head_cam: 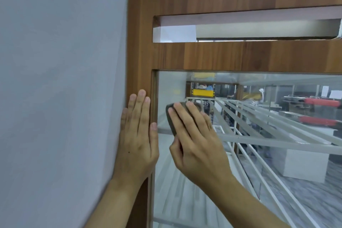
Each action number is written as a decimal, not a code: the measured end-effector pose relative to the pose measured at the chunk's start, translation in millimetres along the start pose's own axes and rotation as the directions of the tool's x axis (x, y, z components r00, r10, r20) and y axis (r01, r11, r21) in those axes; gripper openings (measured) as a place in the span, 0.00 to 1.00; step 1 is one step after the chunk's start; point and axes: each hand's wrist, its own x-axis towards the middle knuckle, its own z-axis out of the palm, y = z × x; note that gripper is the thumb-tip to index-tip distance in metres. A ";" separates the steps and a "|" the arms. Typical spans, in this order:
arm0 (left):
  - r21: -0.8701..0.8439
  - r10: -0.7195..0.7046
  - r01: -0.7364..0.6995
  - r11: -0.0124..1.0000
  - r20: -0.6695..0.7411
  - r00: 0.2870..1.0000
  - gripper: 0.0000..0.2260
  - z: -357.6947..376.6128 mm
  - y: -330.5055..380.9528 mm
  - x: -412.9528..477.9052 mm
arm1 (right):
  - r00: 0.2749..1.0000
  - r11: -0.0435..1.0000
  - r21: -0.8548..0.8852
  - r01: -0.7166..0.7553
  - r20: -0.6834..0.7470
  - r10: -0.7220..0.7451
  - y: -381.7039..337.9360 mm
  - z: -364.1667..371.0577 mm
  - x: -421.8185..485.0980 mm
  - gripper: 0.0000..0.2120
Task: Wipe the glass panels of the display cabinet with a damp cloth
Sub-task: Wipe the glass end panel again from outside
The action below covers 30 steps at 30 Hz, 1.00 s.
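- While the right hand pins the cloth, thumb pinching its edge, wipe outward from the top-left corner of the glass panel.
- Left hand, flat and empty, braces the frame.

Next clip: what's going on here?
A person is cleaning a cabinet's glass panel. The right hand presses a grey cloth against the glass near the panel's upper left corner, fingers spread flat over it and the thumb tucked round its lower edge. The left hand rests flat on the wooden frame beside it, fingers straight.
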 end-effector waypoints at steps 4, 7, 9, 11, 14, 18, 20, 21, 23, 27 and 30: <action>-0.018 -0.001 0.001 1.000 0.003 1.000 0.27 -0.4 1.8 0.4 | 0.988 0.993 0.050 -0.106 -0.104 0.111 12.9 -6.3 54.8 0.25; -0.039 0.008 -0.008 0.999 0.005 1.000 0.26 -1.6 0.5 0.5 | 0.998 0.998 -0.003 -0.057 -0.036 0.057 3.0 -1.3 30.3 0.27; -0.048 0.005 -0.005 0.999 0.005 1.000 0.25 -2.0 0.2 0.2 | 0.998 0.999 -0.024 0.032 0.052 -0.031 -5.0 0.8 -1.7 0.28; -0.057 -0.007 0.007 0.998 0.003 1.000 0.24 -2.0 0.7 -1.0 | 0.993 0.996 0.010 0.088 0.078 -0.089 -2.7 1.0 -3.3 0.27; -0.092 -0.019 0.018 0.996 -0.006 1.000 0.23 -1.3 1.9 -2.3 | 1.000 0.998 0.069 0.009 0.005 -0.010 1.0 -1.2 34.7 0.26; -0.129 -0.022 0.018 0.991 -0.032 0.999 0.22 -0.2 0.4 -9.1 | 1.000 0.998 0.062 -0.017 0.015 0.016 -14.0 6.6 12.7 0.26; -0.147 -0.027 0.021 0.989 -0.036 0.999 0.22 0.0 0.2 -15.3 | 0.995 0.998 0.036 0.053 0.085 -0.056 -33.0 15.3 -44.0 0.28; -0.154 -0.029 0.024 0.988 -0.035 0.999 0.22 0.3 0.4 -18.5 | 0.987 0.995 0.030 0.093 0.130 -0.096 -41.2 16.3 -70.5 0.29; -0.163 -0.038 0.032 0.986 -0.037 0.999 0.22 0.3 2.0 -21.8 | 0.977 0.991 0.052 0.126 0.166 -0.133 -43.7 17.6 -91.3 0.30; -0.175 -0.047 0.041 0.984 -0.028 0.999 0.22 0.2 0.7 -21.6 | 0.998 0.992 0.114 -0.045 0.042 0.041 -37.3 14.9 -39.1 0.26; -0.190 -0.053 0.049 0.981 -0.015 0.998 0.22 -0.7 1.7 -29.8 | 0.996 0.990 0.119 -0.079 0.041 0.075 -50.6 21.7 -58.2 0.26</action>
